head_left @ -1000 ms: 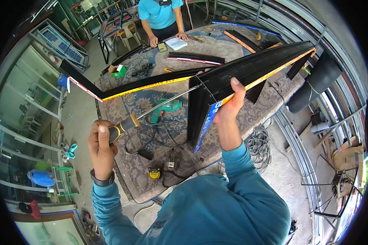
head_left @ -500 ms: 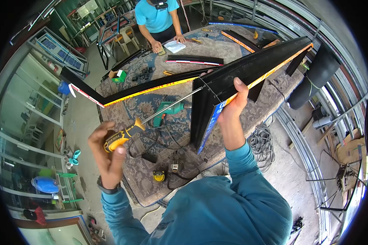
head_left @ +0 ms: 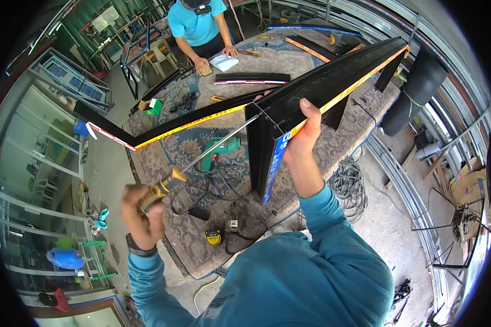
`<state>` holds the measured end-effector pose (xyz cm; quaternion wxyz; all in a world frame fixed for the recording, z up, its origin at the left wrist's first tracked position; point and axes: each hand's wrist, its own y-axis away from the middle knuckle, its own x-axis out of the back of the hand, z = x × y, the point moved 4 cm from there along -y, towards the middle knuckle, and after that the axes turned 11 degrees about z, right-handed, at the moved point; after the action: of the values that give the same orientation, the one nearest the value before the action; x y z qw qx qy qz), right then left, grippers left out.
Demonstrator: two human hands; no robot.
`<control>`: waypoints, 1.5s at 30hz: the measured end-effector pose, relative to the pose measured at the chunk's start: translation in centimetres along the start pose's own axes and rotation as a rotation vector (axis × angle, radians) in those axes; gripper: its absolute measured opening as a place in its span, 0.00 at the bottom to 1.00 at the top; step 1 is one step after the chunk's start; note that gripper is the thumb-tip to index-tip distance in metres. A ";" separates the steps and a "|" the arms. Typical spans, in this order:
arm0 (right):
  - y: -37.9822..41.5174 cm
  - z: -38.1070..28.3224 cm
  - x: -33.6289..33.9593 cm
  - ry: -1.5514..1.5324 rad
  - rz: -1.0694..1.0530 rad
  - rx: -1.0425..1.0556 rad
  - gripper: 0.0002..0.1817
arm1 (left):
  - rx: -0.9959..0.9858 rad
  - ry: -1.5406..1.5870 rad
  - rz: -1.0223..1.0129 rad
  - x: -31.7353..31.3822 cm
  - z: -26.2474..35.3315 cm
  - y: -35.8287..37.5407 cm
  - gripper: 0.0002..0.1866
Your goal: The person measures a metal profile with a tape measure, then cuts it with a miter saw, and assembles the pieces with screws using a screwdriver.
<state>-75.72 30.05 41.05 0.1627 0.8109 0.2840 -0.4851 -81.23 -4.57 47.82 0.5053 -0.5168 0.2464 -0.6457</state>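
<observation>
My left hand (head_left: 142, 215) is wrapped round the yellow-and-black handle of a long screwdriver (head_left: 213, 148). Its shaft slants up to the right, and the tip meets the corner joint of a black metal frame (head_left: 333, 76). My right hand (head_left: 305, 133) grips that frame near the corner, thumb on top and the other fingers hidden underneath. Orange, blue and yellow tape strips line the frame's edges. Below the shaft, a green power drill (head_left: 221, 152) lies on the carpeted table (head_left: 202, 256).
A tape measure (head_left: 213, 236) and a small device (head_left: 234, 222) lie at the near edge. Further back are a green box (head_left: 151, 107) and a black profile piece (head_left: 251, 79). Across the table a person (head_left: 197, 27) rests both hands by white paper. Coiled cable (head_left: 348, 191) lies on the floor.
My left hand has turned on the screwdriver handle, its fingers wrapping further round it. The whole view has shifted slightly; my right hand keeps its hold on the frame.
</observation>
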 end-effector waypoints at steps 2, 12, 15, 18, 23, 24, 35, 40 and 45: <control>-0.3 0.3 0.2 -0.074 -0.041 -0.030 0.28 | 0.631 0.184 -0.079 -0.2 -2.0 0.5 0.25; -0.6 1.4 1.2 -0.170 0.014 -0.123 0.20 | -0.334 -0.281 -0.213 0.0 1.8 -2.8 0.22; 0.1 0.3 -0.1 -0.121 -0.085 -0.185 0.33 | 1.023 0.351 -0.401 -0.7 -0.9 -1.4 0.24; 0.3 -0.2 -0.2 -0.107 -0.101 -0.146 0.30 | 1.224 0.496 -0.627 -1.7 0.0 -1.8 0.26; 0.7 -0.8 -0.6 -0.123 -0.127 -0.150 0.25 | -0.075 -0.249 -0.349 -0.5 2.1 -4.3 0.20; 0.8 -1.0 -0.7 -0.117 -0.127 -0.146 0.25 | -0.148 -0.301 -0.326 -0.6 2.2 -4.6 0.18; 0.5 -0.6 0.4 -0.168 -0.014 -0.177 0.25 | 0.465 0.203 -0.517 -3.0 0.9 -5.3 0.20; -0.8 0.2 0.4 -0.131 -0.075 -0.120 0.34 | 0.377 0.023 -0.658 -2.8 1.7 -6.5 0.15; -0.6 -0.2 -0.2 -0.090 -0.065 -0.075 0.33 | 1.145 0.468 -0.798 -3.6 1.2 -7.4 0.21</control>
<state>-76.06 30.57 41.30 0.1899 0.7719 0.3206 -0.5151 -83.27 1.68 52.92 0.3567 -0.0710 -0.2347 -0.9015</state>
